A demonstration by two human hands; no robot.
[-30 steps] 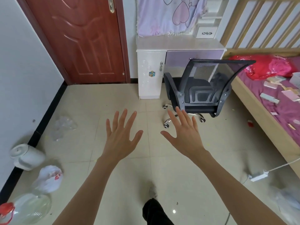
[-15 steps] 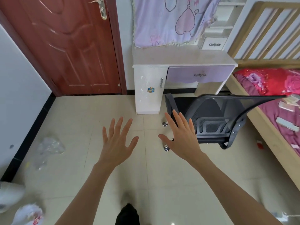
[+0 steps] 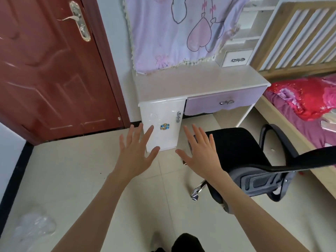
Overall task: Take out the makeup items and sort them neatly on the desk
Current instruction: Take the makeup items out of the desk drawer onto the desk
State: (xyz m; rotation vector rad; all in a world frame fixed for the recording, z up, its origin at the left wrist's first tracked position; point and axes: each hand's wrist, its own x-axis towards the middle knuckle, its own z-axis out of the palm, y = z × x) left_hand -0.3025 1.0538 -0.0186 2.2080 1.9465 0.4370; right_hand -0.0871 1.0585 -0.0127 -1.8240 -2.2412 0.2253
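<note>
Reaching forward from the head view, the left hand (image 3: pixel 134 157) and right hand (image 3: pixel 201 153) are both spreading flat, fingers straight, holding nothing above the pale tiled floor (image 3: pixel 72 179). Ahead, the glossy white tabletop (image 3: pixel 190 84) is standing bare; no makeup items are showing. A lilac drawer (image 3: pixel 223 102) with a bow-shaped metal handle is sitting closed beneath it. A black mesh chair (image 3: pixel 251 160) is standing just right of the right hand.

A home bedroom: bed (image 3: pixel 298 113), desk (image 3: pixel 190 86), door (image 3: pixel 45 70)
</note>
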